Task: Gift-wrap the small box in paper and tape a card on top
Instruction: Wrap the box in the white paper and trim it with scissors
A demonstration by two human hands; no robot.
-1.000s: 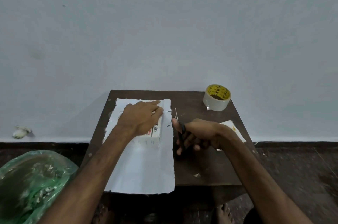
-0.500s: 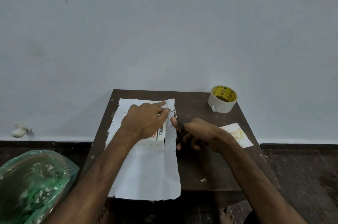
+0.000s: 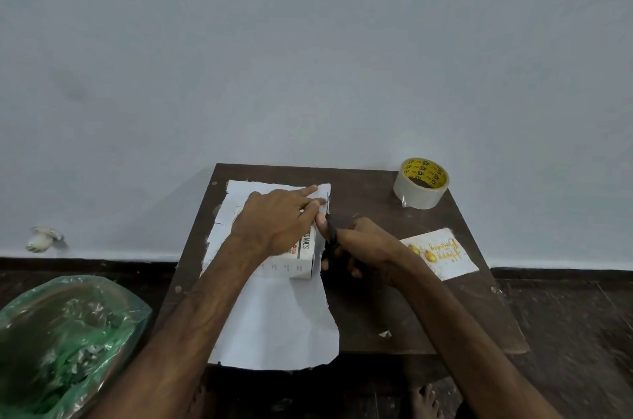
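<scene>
Scissors advanced up paper edge, right grip clutching them; left grip flat, pressing box.

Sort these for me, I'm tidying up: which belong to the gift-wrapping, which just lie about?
For the job: small white cardboard box, white paper sheet, black-handled scissors, yellow-cored clear tape roll, printed birthday card.
Lying about: green plastic bag, small white lump by wall.

Pale grey wall, dark floor, small brown table.

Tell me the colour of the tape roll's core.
Yellow with black markings, seen inside the tape roll in the head view.
</scene>
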